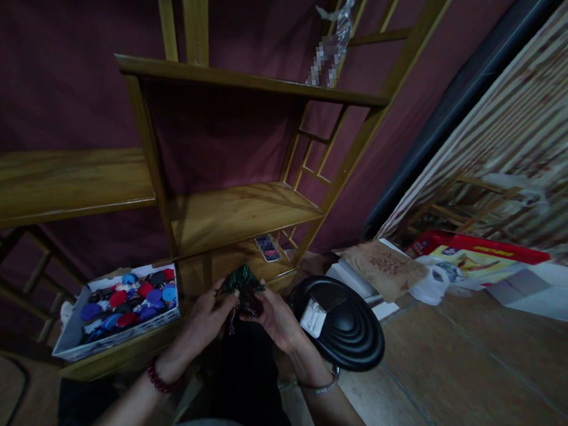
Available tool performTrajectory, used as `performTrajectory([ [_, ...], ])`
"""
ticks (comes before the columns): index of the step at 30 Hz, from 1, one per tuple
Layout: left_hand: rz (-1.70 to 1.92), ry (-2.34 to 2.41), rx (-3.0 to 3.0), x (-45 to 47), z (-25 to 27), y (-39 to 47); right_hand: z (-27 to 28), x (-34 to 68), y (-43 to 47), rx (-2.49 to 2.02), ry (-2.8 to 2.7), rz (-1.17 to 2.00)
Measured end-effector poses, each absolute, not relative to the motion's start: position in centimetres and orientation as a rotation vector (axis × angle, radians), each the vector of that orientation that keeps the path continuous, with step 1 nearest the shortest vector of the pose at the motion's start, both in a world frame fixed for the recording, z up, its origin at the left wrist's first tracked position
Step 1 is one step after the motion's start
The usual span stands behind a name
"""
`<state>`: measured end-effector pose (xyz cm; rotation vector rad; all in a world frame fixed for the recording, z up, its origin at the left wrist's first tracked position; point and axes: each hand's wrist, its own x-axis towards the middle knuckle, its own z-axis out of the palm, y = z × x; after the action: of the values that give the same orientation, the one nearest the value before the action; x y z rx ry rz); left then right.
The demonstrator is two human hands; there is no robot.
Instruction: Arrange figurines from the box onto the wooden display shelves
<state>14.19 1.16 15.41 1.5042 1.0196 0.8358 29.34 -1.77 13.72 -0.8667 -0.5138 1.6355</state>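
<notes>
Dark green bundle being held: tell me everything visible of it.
The dark green bundle looks crumpled and faintly glossy, perhaps cord or thin fabric, with thin strands trailing at its lower end. The left grip and right grip hold it from either side, to the right of the box of colourful items. Dim light hides its finer detail.

Nothing legible. Black ridged disc [358,333]: white label [313,317] on its left part, any print too faint to read. Right of disc, red-edged package [484,261]: yellow lettering on red, blurred. Brown sheet [377,267], just beyond disc: reddish marks, unreadable. Phone-like device [268,249], left beyond disc: face pixelated.
</notes>
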Motion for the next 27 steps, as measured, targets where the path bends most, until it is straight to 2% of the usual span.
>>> performTrajectory([
  [10, 0.869, 0.97, 1.304, 15.3, 17.0, 1.5, 13.4, 29.9, -1.8, -0.808, -0.554, 1.576],
  [27, 0.891, 0.974, 1.38, 15.8, 18.1, 2.0, 13.2, 30.1, -1.5, -0.889, -0.65, 1.437],
])
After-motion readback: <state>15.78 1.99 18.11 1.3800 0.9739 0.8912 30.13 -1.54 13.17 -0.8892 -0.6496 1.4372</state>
